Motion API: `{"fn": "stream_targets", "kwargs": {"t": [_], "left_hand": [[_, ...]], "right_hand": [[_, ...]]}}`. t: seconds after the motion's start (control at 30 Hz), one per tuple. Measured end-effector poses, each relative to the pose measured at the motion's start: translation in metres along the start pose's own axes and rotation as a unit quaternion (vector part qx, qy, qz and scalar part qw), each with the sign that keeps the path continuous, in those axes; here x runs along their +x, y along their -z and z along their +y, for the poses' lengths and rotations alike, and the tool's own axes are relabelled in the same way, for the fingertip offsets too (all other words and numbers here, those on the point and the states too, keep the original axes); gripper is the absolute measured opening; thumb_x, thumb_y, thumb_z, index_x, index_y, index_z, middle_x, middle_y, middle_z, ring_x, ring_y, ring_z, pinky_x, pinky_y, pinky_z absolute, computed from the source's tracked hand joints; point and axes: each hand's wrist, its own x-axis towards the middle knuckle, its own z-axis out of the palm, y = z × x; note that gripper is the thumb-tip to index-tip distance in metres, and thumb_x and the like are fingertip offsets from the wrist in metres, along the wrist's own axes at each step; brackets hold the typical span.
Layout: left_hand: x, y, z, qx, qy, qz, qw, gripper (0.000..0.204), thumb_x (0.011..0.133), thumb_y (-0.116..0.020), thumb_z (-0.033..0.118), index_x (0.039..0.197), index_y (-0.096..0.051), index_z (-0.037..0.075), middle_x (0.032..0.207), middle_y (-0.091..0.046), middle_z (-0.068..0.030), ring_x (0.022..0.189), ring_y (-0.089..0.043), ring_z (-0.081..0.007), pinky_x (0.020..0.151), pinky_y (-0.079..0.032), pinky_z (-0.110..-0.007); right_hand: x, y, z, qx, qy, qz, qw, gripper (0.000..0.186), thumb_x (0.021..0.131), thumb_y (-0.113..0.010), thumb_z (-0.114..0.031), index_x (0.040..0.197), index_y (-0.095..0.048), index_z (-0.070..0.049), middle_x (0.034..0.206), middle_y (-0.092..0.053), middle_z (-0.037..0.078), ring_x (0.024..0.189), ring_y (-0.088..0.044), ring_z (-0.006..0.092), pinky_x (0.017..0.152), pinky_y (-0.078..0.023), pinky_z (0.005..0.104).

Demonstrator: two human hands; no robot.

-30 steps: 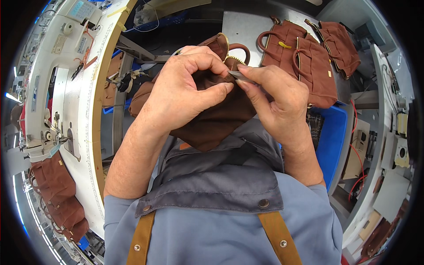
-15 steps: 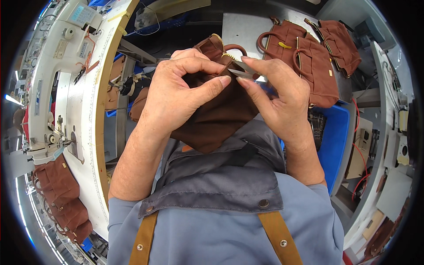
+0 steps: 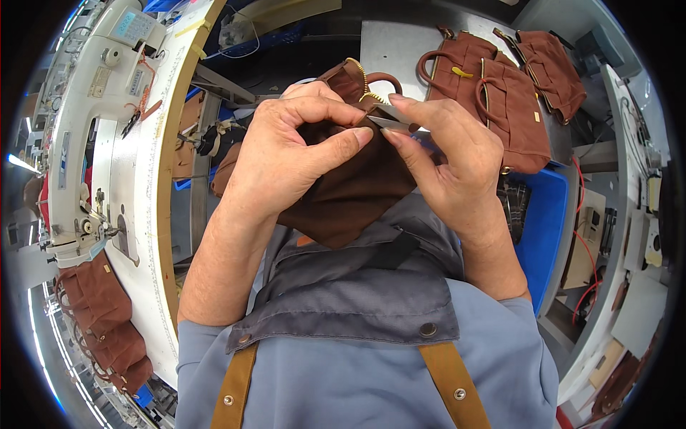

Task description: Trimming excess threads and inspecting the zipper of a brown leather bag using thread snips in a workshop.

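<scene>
Mid-frame, our left hand (image 3: 286,146) pinches brown cloth (image 3: 339,189) — our right hand (image 3: 454,150) pinches metal snips (image 3: 391,124). Brown bags (image 3: 509,132) lie upper right.

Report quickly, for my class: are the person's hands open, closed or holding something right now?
Left hand: closed, holding the brown fabric.
Right hand: closed, holding small metal snips.

The metal snips' blades (image 3: 395,124) have apparently spread apart.
</scene>
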Motion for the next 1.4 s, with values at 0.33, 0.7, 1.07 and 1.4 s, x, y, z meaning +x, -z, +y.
{"fn": "stream_targets", "kwargs": {"t": [0.33,0.7,1.07,1.4], "left_hand": [[-0.002,-0.002,0.001,-0.026,0.016,0.004,1.000,0.011,0.082,-0.081,0.006,0.089,-0.074,0.000,0.089,-0.060,-0.0001,0.089,-0.053,-0.0109,0.084,-0.040,-0.026],[-0.004,-0.004,0.004,-0.121,0.112,0.033,0.986,0.010,0.092,-0.073,0.008,0.098,-0.072,0.001,0.089,-0.061,0.0023,0.084,-0.053,-0.0065,0.082,-0.041,-0.023],[0.002,0.000,0.000,-0.196,0.125,-0.055,0.971,0.016,0.100,-0.063,0.017,0.105,-0.068,0.002,0.089,-0.062,0.0064,0.083,-0.052,-0.0006,0.077,-0.041,-0.018],[0.003,0.002,-0.013,-0.265,0.138,-0.057,0.953,0.017,0.101,-0.064,0.019,0.106,-0.068,0.003,0.094,-0.067,0.0046,0.086,-0.057,-0.0010,0.081,-0.043,-0.018]], "right_hand": [[0.001,0.000,0.006,0.098,-0.041,0.012,0.994,0.026,0.083,-0.080,-0.011,0.106,-0.072,-0.003,0.084,-0.070,0.008,0.067,-0.066,0.0193,0.063,-0.052,0.0286],[-0.005,-0.013,0.008,0.372,-0.302,-0.062,0.876,0.019,0.091,-0.079,-0.020,0.097,-0.071,-0.003,0.083,-0.062,-0.006,0.075,-0.050,0.0007,0.065,-0.040,0.0196],[-0.003,-0.014,0.006,0.419,-0.304,-0.065,0.853,0.016,0.093,-0.076,-0.016,0.096,-0.071,-0.001,0.084,-0.064,-0.005,0.077,-0.051,0.0022,0.068,-0.041,0.0203],[0.001,0.000,-0.002,0.084,-0.073,-0.015,0.994,0.024,0.086,-0.078,-0.018,0.105,-0.073,-0.003,0.089,-0.069,0.009,0.076,-0.070,0.0194,0.065,-0.054,0.0290]]}}
